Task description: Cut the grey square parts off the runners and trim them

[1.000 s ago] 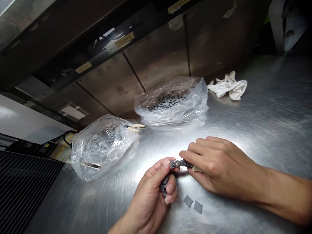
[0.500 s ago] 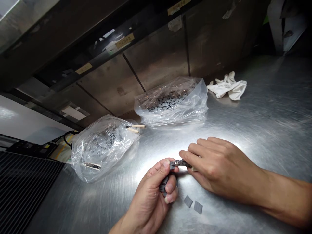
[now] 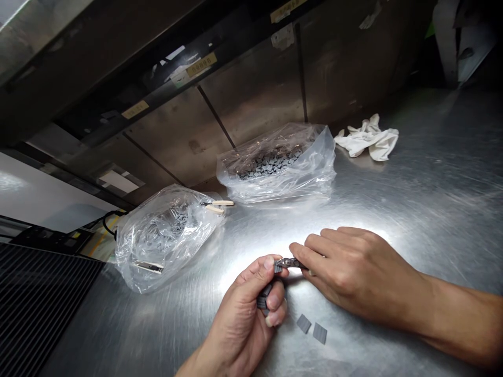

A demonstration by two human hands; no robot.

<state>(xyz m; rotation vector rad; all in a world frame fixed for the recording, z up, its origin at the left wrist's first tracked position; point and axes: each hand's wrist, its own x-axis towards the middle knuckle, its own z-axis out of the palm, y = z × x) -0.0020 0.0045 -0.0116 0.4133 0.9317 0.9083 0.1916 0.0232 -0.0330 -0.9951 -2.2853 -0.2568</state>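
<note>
Between its thumb and forefinger, my left hand pinches a small grey ribbed piece. More grey pieces are tucked under its curled fingers; their number is hidden. My right hand is closed around a pair of nippers, whose handles are mostly covered by the palm. The jaws of the nippers touch the edge of the pinched piece. Two flat grey squares, a left one and a right one, lie on the metal table below my right hand.
A clear plastic bag of many grey pieces stands at the back. Another bag lies left, with cream-handled nippers and a metal blade-like tool on it. White gloves lie at the back right. A black ribbed surface borders the left.
The back of my right hand has dipped slightly, with the nippers still against the piece. My left hand has stayed in place.
</note>
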